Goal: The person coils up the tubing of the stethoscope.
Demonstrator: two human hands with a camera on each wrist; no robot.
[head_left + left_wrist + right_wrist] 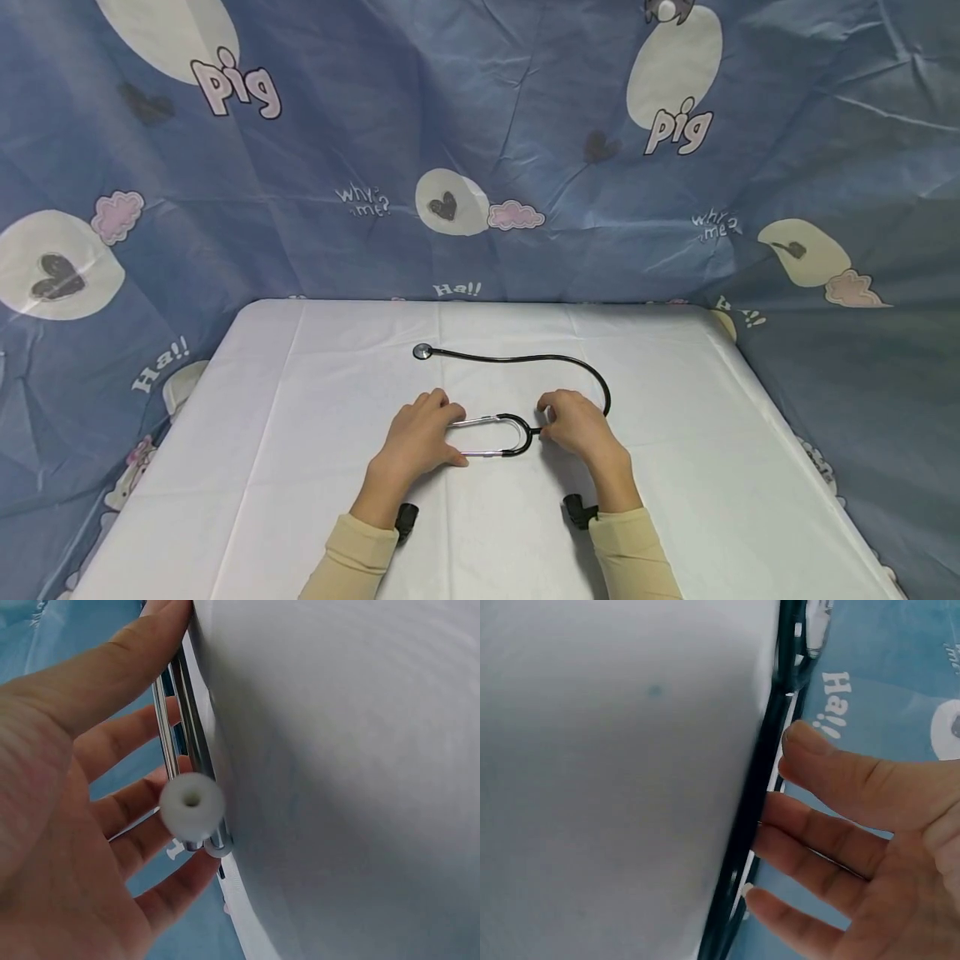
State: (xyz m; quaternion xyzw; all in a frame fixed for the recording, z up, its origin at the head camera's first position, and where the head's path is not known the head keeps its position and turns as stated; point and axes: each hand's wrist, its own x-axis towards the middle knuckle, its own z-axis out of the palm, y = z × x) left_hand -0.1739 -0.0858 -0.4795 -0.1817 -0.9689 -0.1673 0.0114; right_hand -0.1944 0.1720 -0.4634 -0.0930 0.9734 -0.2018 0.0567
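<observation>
Both hands (pixel 420 433) (pixel 577 427) seemingly loose-fingered, unclenched on smooth chrome-and-rubber stethoscope (pixel 517 433).

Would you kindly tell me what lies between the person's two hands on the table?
In the head view, the stethoscope's black U-shaped yoke and metal ear tubes span the stretch between the left hand and right hand, lying on the white table.

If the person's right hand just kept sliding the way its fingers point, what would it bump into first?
The right hand points left, toward the black bend of the stethoscope, which its fingertips seem to touch already. Past that lie the metal ear tubes, then the left hand. Depth is hard to judge here.
</observation>
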